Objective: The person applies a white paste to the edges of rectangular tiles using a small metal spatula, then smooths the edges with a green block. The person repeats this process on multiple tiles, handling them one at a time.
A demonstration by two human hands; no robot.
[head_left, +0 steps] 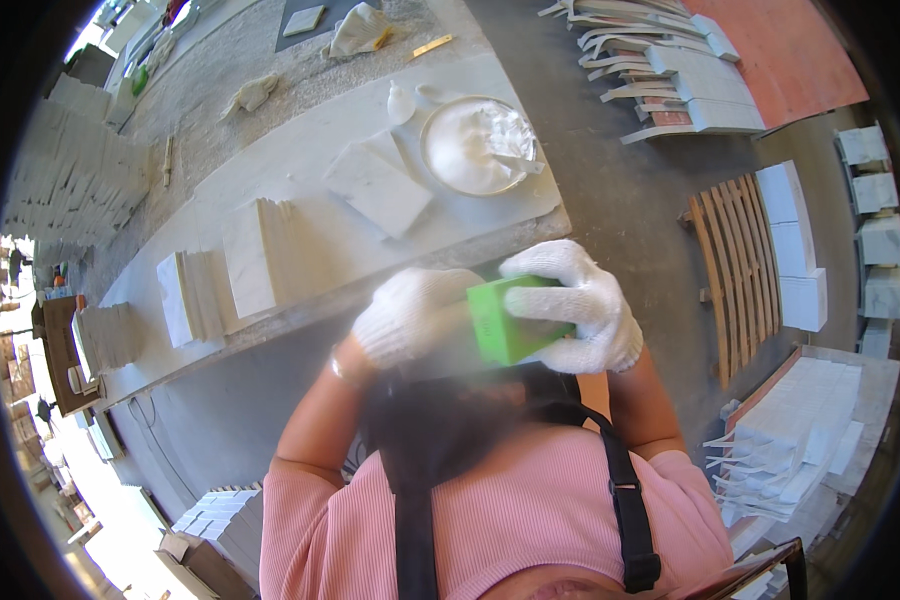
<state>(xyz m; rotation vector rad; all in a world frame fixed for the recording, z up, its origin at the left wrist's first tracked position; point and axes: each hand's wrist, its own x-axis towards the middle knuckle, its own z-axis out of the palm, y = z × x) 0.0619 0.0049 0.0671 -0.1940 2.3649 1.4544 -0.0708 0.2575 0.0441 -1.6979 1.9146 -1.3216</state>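
My right hand [582, 312], in a white knitted glove, is closed around a bright green block [500, 322], its fingers wrapped over the top and side. My left hand [415, 312], gloved the same way, is up against the block's left side. Its fingers are blurred and partly hidden, so I cannot make out what they grip. Both hands are raised in front of my chest, just off the near edge of the stone-topped table [340, 270]. A pale blur below the hands is too smeared to name.
On the table are a round bowl of white material [460, 150], a small white bottle [400, 103], flat marble tiles [380, 185] and upright tile stacks [250, 260]. A wooden pallet [735, 280] and strapped white tile stacks [795, 420] stand at the right.
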